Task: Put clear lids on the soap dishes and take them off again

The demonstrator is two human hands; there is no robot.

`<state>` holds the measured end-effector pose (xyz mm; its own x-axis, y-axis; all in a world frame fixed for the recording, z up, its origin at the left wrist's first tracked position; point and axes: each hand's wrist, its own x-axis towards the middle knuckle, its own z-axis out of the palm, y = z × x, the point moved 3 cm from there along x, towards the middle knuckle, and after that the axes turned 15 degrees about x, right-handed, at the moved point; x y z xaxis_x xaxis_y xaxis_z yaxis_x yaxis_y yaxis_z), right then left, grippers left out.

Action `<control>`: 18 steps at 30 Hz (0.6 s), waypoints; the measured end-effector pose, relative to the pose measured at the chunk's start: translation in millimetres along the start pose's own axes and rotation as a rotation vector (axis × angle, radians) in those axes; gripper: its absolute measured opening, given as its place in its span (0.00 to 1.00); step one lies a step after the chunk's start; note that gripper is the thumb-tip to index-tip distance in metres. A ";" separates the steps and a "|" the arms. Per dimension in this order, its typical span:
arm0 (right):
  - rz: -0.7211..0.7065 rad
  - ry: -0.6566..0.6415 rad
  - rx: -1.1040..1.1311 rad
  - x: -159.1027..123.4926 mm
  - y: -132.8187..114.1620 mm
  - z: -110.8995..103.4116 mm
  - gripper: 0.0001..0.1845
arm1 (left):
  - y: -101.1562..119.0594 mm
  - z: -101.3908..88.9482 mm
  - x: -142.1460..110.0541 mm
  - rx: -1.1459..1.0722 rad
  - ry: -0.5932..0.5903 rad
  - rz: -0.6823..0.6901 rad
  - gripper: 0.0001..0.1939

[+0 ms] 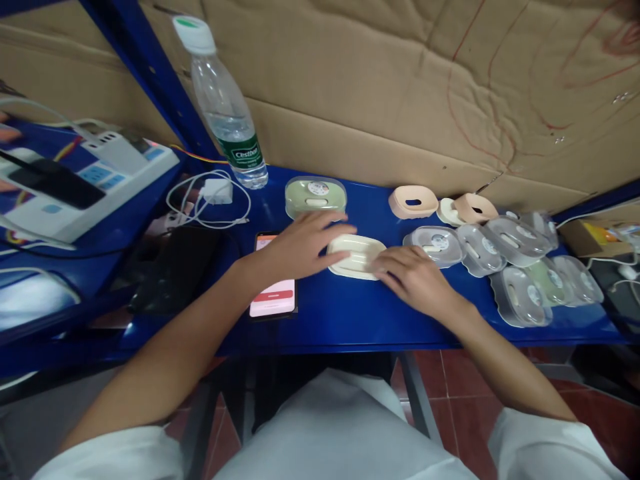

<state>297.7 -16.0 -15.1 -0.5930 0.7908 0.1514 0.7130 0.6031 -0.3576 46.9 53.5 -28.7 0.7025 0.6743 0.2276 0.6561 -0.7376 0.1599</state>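
A shallow, rounded cream dish [356, 256] lies on the blue tabletop between my two hands. My left hand [303, 248] is at its left end with fingers spread, the thumb reaching over the rim; whether it touches is unclear. At the opposite end, the bent fingers of my right hand [414, 275] close on the dish's edge, slightly blurred. Behind my left fingers sits a green box with a clear cover [316, 197], its front edge partly hidden. A lit phone [273, 303] lies under my left wrist, which covers its middle.
A water bottle [230, 113] stands at the back left, near a white charger with its cable [217, 191] and a power strip [100, 180]. Peach-coloured covers [413, 202] and several clear-covered boxes [520, 297] fill the right side. Cardboard [350, 87] walls the back.
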 end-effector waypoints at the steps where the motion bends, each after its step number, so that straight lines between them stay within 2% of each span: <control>1: 0.026 0.023 -0.002 5.6 8.3 -11.0 0.19 | 4.6 2.1 -0.8 -0.032 -0.055 0.060 0.23; 3: 0.150 0.070 -0.057 21.6 32.6 -34.4 0.20 | 8.7 7.0 -2.0 -0.071 -0.137 0.114 0.22; 5: 0.369 0.052 -0.159 42.3 63.3 -52.0 0.20 | 7.1 11.1 -1.8 -0.077 -0.159 0.109 0.22; 7: 0.606 -0.043 -0.247 63.2 91.7 -58.7 0.24 | 3.0 13.7 -0.8 -0.061 -0.149 0.089 0.22; 9: 0.731 -0.128 -0.279 81.6 108.9 -55.6 0.27 | -1.6 15.0 0.3 -0.025 -0.131 0.072 0.21; 11: 0.716 -0.157 -0.272 94.9 112.6 -47.3 0.25 | -4.9 15.5 0.6 0.007 -0.113 0.069 0.21; 14: 0.618 -0.150 -0.243 97.5 99.0 -35.2 0.22 | -6.7 15.2 -0.6 0.025 -0.094 0.069 0.20; 16: 0.502 -0.098 -0.170 89.1 80.6 -30.8 0.23 | -6.6 14.0 -2.0 0.017 -0.075 0.038 0.26; 18: 0.354 -0.018 -0.082 77.1 57.4 -27.7 0.23 | -5.9 12.2 -3.3 0.009 -0.047 -0.006 0.37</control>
<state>303.2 82.5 1.6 -0.3095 0.9508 0.0153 0.9027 0.2989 -0.3096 44.1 56.1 -42.1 0.7109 0.6796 0.1811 0.6623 -0.7335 0.1527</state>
